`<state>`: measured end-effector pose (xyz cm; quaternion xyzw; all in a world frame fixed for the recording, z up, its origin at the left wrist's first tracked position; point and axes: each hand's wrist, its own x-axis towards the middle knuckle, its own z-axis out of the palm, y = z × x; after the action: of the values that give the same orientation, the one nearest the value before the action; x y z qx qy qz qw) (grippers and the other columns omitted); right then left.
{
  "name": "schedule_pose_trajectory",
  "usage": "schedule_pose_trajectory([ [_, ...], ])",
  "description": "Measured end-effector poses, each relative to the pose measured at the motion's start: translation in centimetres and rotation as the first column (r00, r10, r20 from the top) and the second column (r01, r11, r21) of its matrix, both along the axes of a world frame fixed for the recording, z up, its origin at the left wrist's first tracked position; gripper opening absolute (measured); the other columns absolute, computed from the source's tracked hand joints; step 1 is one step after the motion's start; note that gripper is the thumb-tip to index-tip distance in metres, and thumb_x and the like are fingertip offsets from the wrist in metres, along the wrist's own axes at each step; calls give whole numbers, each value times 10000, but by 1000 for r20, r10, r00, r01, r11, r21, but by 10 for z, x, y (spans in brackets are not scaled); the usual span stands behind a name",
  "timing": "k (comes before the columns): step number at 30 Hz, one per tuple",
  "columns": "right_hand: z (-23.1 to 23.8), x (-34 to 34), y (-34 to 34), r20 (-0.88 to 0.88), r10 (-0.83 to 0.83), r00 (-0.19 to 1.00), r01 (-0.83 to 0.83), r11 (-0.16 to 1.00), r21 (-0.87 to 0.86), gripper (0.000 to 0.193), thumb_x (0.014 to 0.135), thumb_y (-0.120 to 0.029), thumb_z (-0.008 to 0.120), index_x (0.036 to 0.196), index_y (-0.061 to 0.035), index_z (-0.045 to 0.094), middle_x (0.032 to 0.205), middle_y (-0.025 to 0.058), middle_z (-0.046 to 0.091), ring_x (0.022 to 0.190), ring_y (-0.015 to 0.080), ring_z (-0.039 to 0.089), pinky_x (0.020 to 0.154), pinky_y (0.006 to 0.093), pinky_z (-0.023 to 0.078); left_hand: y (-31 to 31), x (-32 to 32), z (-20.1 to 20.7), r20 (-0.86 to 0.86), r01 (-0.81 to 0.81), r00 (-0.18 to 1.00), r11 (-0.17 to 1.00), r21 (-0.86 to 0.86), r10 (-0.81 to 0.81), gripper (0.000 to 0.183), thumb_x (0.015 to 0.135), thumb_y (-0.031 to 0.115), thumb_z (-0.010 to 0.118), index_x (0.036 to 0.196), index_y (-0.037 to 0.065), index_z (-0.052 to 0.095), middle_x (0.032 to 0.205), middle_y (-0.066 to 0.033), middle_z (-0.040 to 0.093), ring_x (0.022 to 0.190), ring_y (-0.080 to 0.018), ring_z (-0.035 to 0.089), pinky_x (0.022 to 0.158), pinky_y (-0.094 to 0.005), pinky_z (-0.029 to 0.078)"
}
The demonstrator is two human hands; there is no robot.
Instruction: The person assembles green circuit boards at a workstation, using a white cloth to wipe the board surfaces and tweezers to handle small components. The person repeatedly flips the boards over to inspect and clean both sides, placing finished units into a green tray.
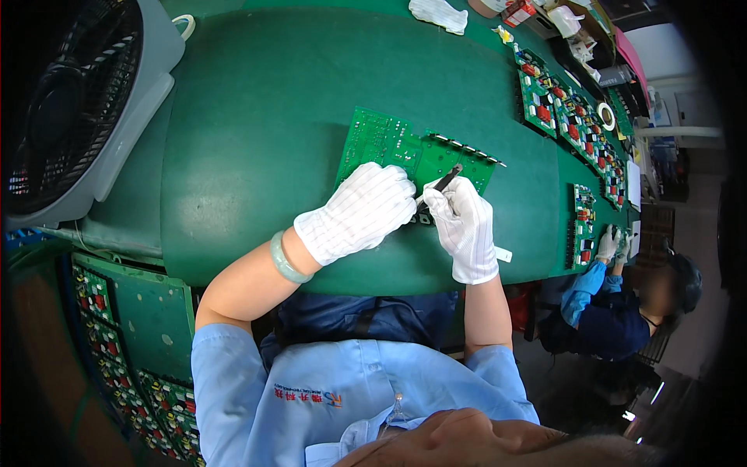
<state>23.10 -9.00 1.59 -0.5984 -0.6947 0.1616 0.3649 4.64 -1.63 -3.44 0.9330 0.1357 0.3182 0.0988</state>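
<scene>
A green circuit board (373, 140) lies on the green table mat in front of me, its solder side facing up and a row of metal-tabbed parts along its far right edge. My left hand (359, 208), in a white striped glove, rests over the board's near left part with its fingers curled against it. Gloved likewise, my right hand (464, 226) pinches a slim black pen-like tool (449, 178) over the middle of the board. The tool slants across the board; its exact kind is unclear. Both hands hide the board's near edge.
A large grey fan (148, 117) stands at the left. Populated circuit boards (580, 128) line the table's right side, beside a tape roll (606, 116). More boards (109, 342) sit lower left. A white cloth (440, 14) lies far back. At right, a co-worker's gloved hands (611, 244) are near another board (583, 226).
</scene>
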Motion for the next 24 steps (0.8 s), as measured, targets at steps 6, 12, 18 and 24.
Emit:
schedule_pose_trajectory([
  [6,1,-3,1,-5,16,1000,-16,999,-27,57,925,-43,645,942,-5,606,758,124,624,617,256,631,572,328,488,-3,1,6,-82,-25,996,1000,6,25,148,753,157,663,879,99,611,955,-70,612,928,-251,573,735,-395,434],
  [12,-8,4,4,-37,66,997,-66,998,-15,56,942,-79,638,949,-26,622,740,105,603,595,204,577,582,307,480,-5,2,6,-92,-45,995,998,51,49,135,754,160,657,864,99,608,941,-67,617,916,-249,579,727,-391,439],
  [18,-13,23,16,-513,-2,859,-254,867,-429,100,966,-122,633,980,-22,639,763,22,626,594,66,540,542,241,463,-1,3,-1,-38,-37,998,994,106,42,122,745,150,653,856,122,610,925,-57,631,926,-247,602,727,-389,455],
  [24,5,27,31,-448,-4,894,-277,782,-559,195,976,-217,624,905,-37,596,676,34,615,530,90,558,498,262,448,5,5,-5,104,3,995,997,71,-10,165,713,115,666,871,126,621,944,-47,643,934,-257,623,740,-395,468],
])
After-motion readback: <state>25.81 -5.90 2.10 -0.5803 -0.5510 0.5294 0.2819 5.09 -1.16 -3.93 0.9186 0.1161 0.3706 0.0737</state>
